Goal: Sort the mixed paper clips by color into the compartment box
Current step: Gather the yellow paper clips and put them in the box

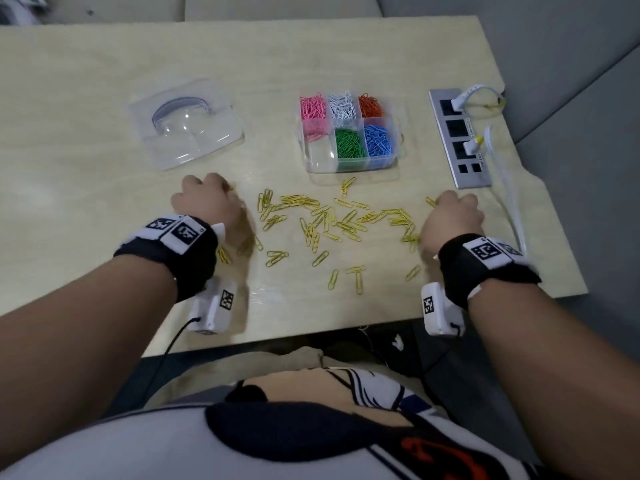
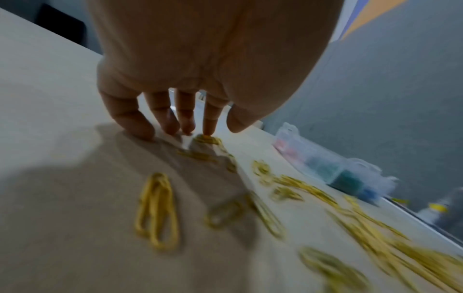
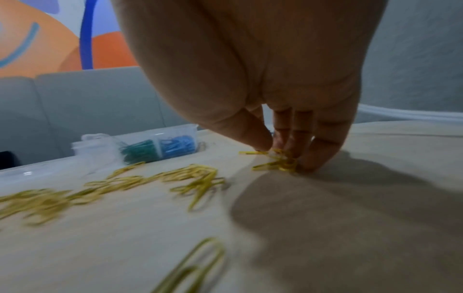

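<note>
Blur hides whether left hand [image 1: 207,206] or right hand [image 1: 452,216] pinches yellow clips [image 1: 325,220].

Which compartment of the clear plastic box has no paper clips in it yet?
The near-left compartment of the clear plastic compartment box, beside the green paper clips; the other five hold clips.

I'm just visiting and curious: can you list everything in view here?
Table: one, pale wood.
Compartment box: one, clear, middle of the table; pink, white, orange, green and blue clips sorted inside, the near-left compartment without clips.
Lid: one, clear, left of the box.
Yellow paper clips: many, loose in front of the box.
Socket strip: one, grey, right, white plugs in it.
Left hand: fingertips on the table among clips.
Right hand: fingers gathering yellow clips.
</note>
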Demonstrator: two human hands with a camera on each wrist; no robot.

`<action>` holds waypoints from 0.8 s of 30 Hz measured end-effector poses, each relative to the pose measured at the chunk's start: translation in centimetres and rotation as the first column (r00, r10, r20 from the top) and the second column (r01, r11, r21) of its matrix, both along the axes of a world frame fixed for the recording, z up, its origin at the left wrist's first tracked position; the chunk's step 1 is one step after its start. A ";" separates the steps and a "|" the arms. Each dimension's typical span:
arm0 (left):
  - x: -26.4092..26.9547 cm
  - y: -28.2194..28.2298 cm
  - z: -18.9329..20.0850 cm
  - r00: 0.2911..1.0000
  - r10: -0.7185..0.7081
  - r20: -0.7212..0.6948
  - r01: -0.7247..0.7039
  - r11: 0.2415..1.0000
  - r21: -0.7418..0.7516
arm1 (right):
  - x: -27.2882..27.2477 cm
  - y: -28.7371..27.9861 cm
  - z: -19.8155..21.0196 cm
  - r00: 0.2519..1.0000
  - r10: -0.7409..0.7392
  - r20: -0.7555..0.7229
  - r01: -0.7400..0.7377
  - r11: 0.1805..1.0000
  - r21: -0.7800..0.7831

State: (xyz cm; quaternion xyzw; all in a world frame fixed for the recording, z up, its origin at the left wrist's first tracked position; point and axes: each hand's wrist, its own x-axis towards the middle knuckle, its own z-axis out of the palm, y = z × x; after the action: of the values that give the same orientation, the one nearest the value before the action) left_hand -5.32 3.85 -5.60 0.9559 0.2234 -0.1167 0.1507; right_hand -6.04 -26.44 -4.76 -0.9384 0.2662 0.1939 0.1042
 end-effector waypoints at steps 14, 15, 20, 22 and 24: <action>-1.0 -0.1 2.0 0.962 -0.224 -0.154 0.215 0.974 -0.072 | -2.1 1.5 3.6 0.954 0.271 -0.130 -0.254 0.958 0.131; -1.0 0.4 2.2 0.943 -0.219 -0.250 0.221 0.975 -0.022 | -2.4 1.3 3.9 0.924 0.299 -0.238 -0.281 0.954 0.106; -2.0 0.1 -2.0 0.849 -0.250 -0.465 0.290 0.957 0.014 | -4.0 3.4 2.4 0.876 0.341 -0.340 -0.347 0.937 0.046; -2.0 -0.5 -4.5 0.841 -0.300 -0.450 0.352 0.936 0.033 | -4.0 4.7 1.7 0.914 0.341 -0.221 -0.323 0.939 0.115; -2.4 -2.9 -2.8 0.850 -0.375 -0.370 0.381 0.923 -0.062 | -3.6 6.1 1.3 0.923 0.374 -0.085 -0.351 0.913 0.206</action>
State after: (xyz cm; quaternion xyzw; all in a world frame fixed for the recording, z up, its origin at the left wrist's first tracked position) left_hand -7.68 0.94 -8.35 0.9420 0.0566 -0.3226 0.0728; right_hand -9.61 -20.35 -3.44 -0.9439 0.0736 0.2911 0.1375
